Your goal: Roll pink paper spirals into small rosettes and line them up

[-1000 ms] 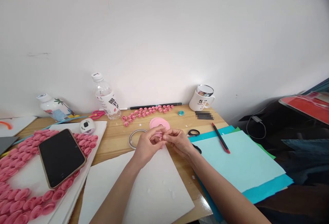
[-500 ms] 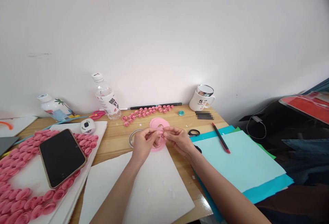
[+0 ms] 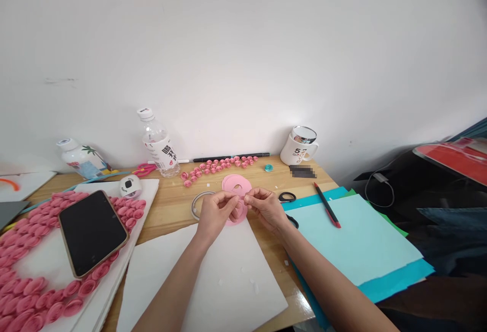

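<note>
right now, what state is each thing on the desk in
left hand, pinching the pink paper spiral
right hand, pinching the same spiral
pink paper spiral, held between both hands
water bottle, standing, capped
mug, lid on
phone, face up, screen dark
scissors, lying flat, partly hidden

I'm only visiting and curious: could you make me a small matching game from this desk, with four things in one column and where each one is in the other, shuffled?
Things:
1. phone
2. mug
3. red pen
4. pink paper

Places:
A. lying on the blue sheets
B. pinched between the left hand and the right hand
C. on the white board, among pink roses
D. at the back of the desk, by the wall

Pairs: 1-C, 2-D, 3-A, 4-B.
</note>
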Tool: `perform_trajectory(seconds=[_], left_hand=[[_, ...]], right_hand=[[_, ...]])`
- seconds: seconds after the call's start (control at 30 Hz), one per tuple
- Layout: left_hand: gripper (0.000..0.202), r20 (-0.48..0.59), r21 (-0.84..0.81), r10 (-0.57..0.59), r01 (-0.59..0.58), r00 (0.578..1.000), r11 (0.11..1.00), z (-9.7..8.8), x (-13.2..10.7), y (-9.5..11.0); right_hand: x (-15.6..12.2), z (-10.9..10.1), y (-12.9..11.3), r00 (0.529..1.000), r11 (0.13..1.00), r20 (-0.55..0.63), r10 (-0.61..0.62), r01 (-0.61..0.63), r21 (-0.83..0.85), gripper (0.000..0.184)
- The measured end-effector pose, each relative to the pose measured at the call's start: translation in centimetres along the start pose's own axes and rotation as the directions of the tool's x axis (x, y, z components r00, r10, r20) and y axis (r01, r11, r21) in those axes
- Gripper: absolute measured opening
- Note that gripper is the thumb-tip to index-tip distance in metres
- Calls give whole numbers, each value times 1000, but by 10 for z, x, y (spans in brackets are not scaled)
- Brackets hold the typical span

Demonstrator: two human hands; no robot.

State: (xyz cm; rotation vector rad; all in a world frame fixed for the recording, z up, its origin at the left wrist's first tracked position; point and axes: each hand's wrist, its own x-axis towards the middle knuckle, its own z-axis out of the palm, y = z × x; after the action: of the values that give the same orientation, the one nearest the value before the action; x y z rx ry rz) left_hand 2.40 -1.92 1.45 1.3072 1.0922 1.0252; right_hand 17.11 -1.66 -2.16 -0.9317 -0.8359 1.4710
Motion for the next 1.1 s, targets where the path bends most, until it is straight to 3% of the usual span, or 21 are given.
perform_trajectory(seconds=[0.33, 0.77, 1.1], left_hand=[[22, -54, -77, -40, 35, 998, 996, -6, 3, -1], [17, -25, -94, -63, 60, 998, 994, -5, 1, 2], [17, -1, -54, -40, 40, 999, 998, -3, 1, 0]], right_hand=[[4, -4, -1, 997, 997, 46, 68, -70, 45, 19], [4, -4, 0, 997, 988, -16, 82, -79, 130, 27], [3, -4, 2, 1000, 999, 6, 30, -30, 41, 16]])
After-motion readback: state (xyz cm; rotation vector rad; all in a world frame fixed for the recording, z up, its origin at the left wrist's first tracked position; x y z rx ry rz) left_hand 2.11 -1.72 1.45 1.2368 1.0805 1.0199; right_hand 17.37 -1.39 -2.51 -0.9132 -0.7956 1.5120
